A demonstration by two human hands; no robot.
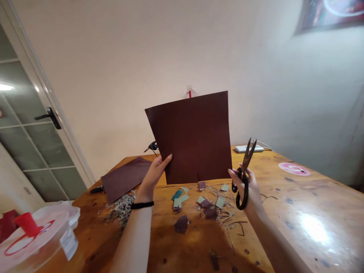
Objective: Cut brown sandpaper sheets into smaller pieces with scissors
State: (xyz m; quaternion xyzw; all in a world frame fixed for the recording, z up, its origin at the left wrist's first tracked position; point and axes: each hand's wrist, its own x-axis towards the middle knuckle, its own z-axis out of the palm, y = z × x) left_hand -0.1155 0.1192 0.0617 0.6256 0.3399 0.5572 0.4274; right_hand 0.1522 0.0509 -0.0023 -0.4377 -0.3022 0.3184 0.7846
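Note:
A dark maroon sheet (196, 138) is held upright above the table, with a small slit in its bottom edge. My left hand (156, 172) grips its lower left side, thumb on the near face and fingers hidden behind. At the lower right corner, my right hand (247, 185) pinches the sheet and also holds black-handled scissors (247, 161), blades pointing up and slightly apart. Below the sheet, paper scraps (181, 200) in green, teal and maroon lie among thin brown strands (227, 216).
Another maroon sheet (125, 178) lies on the wooden table (284, 212) at the left, beside a pile of shreds (122, 208). A plastic tub (36, 242) stands at the front left. Farther back are a white keyboard (249, 149) and a pink disc (294, 169).

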